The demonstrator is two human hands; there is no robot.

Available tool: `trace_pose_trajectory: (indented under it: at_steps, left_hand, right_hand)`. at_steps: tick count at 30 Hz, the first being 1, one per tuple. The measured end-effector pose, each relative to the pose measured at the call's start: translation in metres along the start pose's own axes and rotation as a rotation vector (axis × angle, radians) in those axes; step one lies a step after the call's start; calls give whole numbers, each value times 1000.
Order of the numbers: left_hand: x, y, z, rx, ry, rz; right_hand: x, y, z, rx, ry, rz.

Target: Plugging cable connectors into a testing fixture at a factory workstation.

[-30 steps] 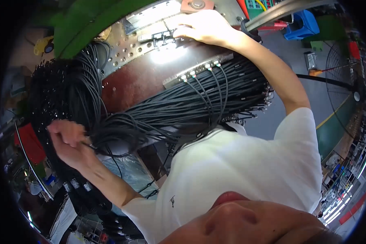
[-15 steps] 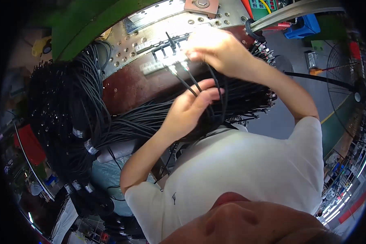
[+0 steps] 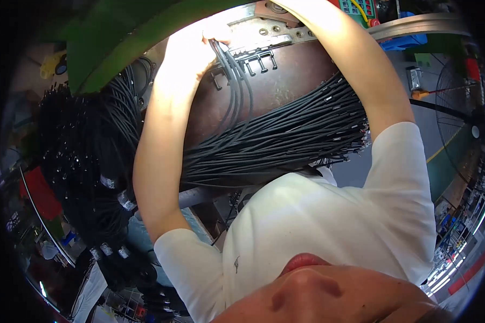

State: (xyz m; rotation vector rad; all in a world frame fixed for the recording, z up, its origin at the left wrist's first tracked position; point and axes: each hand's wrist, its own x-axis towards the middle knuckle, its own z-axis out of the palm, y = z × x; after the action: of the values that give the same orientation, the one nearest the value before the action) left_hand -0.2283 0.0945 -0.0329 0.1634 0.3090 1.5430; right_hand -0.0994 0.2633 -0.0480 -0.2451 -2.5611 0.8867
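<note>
**A:** What is in hand here?

**B:** A few black cables (image 3: 233, 81), pinched at their upper ends by the person's left hand (image 3: 191, 48) at the far top of the scene, against a metal fixture bar (image 3: 264, 40) with a row of small hooks. The fingers there are clenched on the cable ends, though glare washes out the detail.

**A:** And the right hand?

**B:** Its forearm (image 3: 355, 70) reaches up past the bar, but the hand itself runs out of the picture at the top edge, so I cannot tell whether it grips anything.

**A:** How far along does the work look?

**B:** My reading: well on, not finished. A thick fan of black cables (image 3: 285, 140) already lies spread across the brown rounded panel (image 3: 285, 81), their ends bunched to the right. Only the held few hang loose from the bar down into that fan.

**A:** What is left?

**B:** A great deal, by the look of it. To the left hang dense bundles of black cable (image 3: 86, 161), banded with pale tape, apart from the panel.

**A:** Anything else around?

**B:** A green curved frame (image 3: 124, 37) arches over the far left, and a standing fan (image 3: 469, 124) is at the right rim.
</note>
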Motion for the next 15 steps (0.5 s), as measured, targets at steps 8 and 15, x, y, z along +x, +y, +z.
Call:
trace_pose_trajectory:
  at_steps: [8, 15]
  left_hand:
    - [-21, 25, 2, 3020, 206, 885]
    - [-8, 36, -34, 2754, 123, 1136]
  right_hand:
    - [-19, -31, 12, 31, -12, 46]
    - [-16, 8, 10, 70, -20, 106]
